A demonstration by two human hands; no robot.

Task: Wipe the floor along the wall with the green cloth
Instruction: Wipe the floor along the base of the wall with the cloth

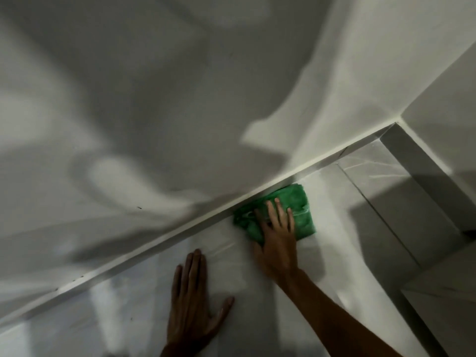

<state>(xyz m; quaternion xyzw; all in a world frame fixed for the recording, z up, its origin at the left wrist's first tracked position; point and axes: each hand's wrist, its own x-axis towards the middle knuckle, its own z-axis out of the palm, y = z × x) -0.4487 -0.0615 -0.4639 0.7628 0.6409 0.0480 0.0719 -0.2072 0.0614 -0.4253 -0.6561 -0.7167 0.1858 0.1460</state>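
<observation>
A folded green cloth (298,207) lies on the pale tiled floor (334,217), its far edge against the white skirting (180,230) at the foot of the wall (154,99). My right hand (277,235) presses flat on the cloth's near left part, fingers spread and pointing toward the wall. My left hand (192,300) rests flat on the bare floor to the left and nearer to me, fingers together, thumb out, holding nothing.
The wall meets a second wall (443,94) in a corner at the right, with a grey skirting (422,171) along it. A tile joint (373,207) crosses the floor right of the cloth. A light block edge (443,292) sits at lower right. Shadows fall across the wall.
</observation>
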